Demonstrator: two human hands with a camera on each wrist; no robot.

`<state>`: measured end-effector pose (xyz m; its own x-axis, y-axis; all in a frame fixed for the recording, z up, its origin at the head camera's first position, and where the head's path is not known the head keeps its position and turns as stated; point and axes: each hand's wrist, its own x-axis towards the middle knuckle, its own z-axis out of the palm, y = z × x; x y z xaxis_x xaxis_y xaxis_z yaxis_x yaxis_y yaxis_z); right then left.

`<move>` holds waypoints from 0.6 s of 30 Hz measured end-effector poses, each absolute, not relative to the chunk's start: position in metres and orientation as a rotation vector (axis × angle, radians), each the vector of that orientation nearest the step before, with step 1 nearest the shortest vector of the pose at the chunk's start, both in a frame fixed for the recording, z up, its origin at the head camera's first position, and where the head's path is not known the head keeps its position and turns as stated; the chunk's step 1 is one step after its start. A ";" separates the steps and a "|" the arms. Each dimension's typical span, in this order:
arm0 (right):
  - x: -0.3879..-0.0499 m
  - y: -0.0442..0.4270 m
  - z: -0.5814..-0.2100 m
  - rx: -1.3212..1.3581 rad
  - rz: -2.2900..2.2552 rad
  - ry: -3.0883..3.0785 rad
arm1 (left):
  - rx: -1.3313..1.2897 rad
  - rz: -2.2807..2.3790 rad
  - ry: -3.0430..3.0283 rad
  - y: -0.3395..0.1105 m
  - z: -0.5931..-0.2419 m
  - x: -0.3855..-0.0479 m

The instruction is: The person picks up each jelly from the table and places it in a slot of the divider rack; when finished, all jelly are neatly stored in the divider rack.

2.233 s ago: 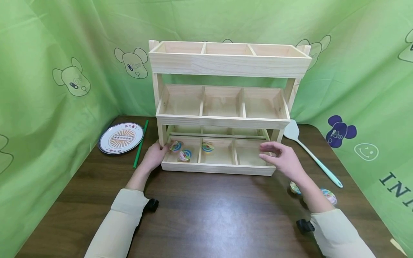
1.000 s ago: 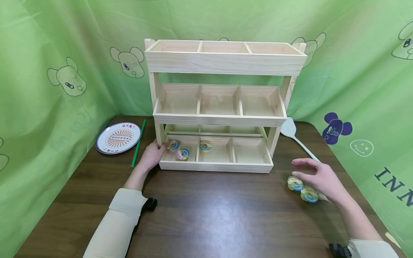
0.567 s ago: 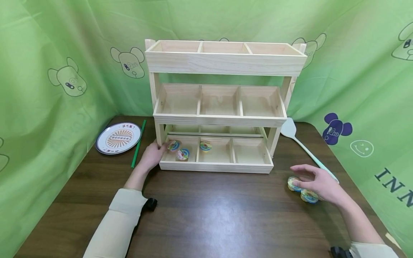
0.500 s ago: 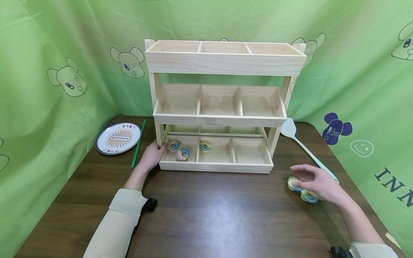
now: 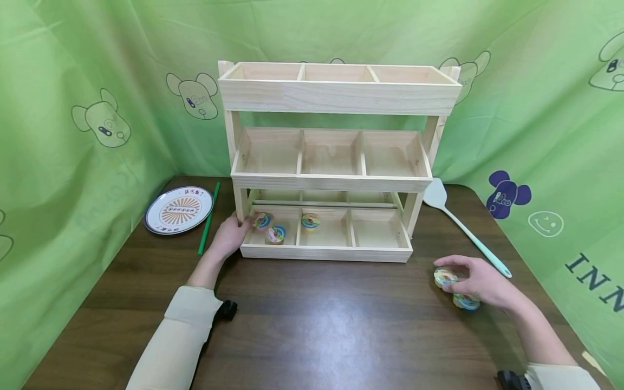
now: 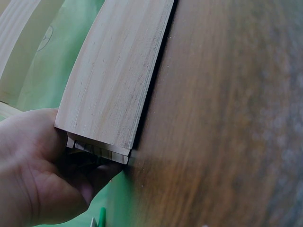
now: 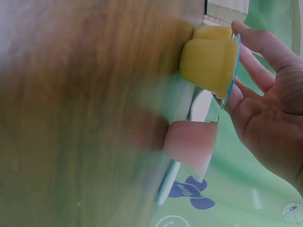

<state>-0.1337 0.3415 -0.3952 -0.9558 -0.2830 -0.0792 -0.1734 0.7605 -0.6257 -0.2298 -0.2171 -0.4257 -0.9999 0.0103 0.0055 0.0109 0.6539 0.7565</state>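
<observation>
My left hand (image 5: 231, 236) grips the left end of the bottom tray of a three-tier wooden rack (image 5: 341, 98). In the left wrist view, the fingers curl under the end of the wooden tray (image 6: 113, 80). At the right, my right hand (image 5: 482, 279) has thumb and fingers about the rim of a jelly cup (image 5: 444, 277), pinching it on the table. A second jelly cup (image 5: 466, 302) stands beside it, partly under the hand. The right wrist view shows a yellow jelly cup (image 7: 208, 66) before another, plus a pink jelly cup (image 7: 189, 142) that the hand hides from the head.
Several jelly cups lie in the bottom tray: two at left, one jelly cup (image 5: 310, 221) in the middle compartment. A patterned plate (image 5: 179, 210) and green stick (image 5: 208, 219) lie left of the rack. A pale spatula (image 5: 470, 235) lies right. Green cloth (image 5: 73, 65) hangs around the table.
My right hand has come from the bottom tray's right compartment out to the jelly cups on the table, then lowered and closed about one. My left hand keeps its grip on the rack.
</observation>
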 end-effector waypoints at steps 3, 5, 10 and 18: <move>-0.135 0.341 -0.397 -0.376 -0.957 2.801 | -0.022 -1.315 -2.856 -0.217 -0.426 -0.231; -0.137 0.339 -0.397 -0.376 -0.950 2.810 | -0.016 -1.314 -2.855 -0.218 -0.426 -0.231; -0.144 0.335 -0.397 -0.364 -0.907 2.841 | 0.002 -1.310 -2.853 -0.218 -0.427 -0.231; -0.148 0.334 -0.397 -0.355 -0.900 2.818 | -0.006 -1.308 -2.862 -0.217 -0.426 -0.231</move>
